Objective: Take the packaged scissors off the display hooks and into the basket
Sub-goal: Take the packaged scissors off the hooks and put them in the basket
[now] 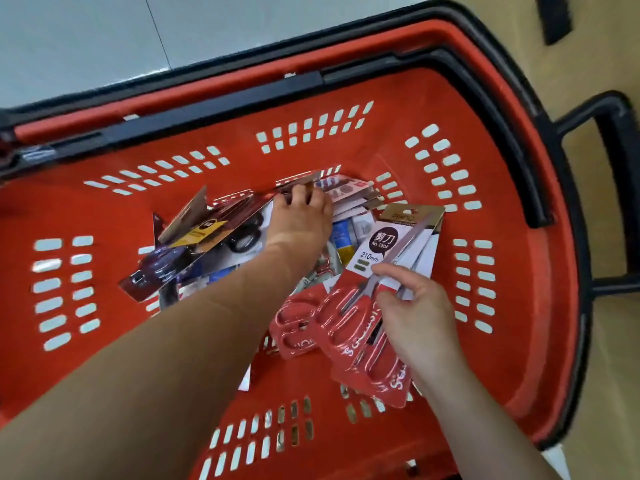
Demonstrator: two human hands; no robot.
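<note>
Scissors pack (367, 329) — pinched in right fingers (393, 270)

Bright, even light, soft shadows — slight overall blur, wide-angle bending at the edges.

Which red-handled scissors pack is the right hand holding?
The 210mm pack toward the right wall of the basket; the right hand pinches its middle. The other red-handled pack lies loose to its left, untouched.

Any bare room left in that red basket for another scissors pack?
Yes: bare red plastic between the dark packs and the left slots, and before the near slots. Crowded: the middle, under the left hand and the right hand with its red-handled pack.
</note>
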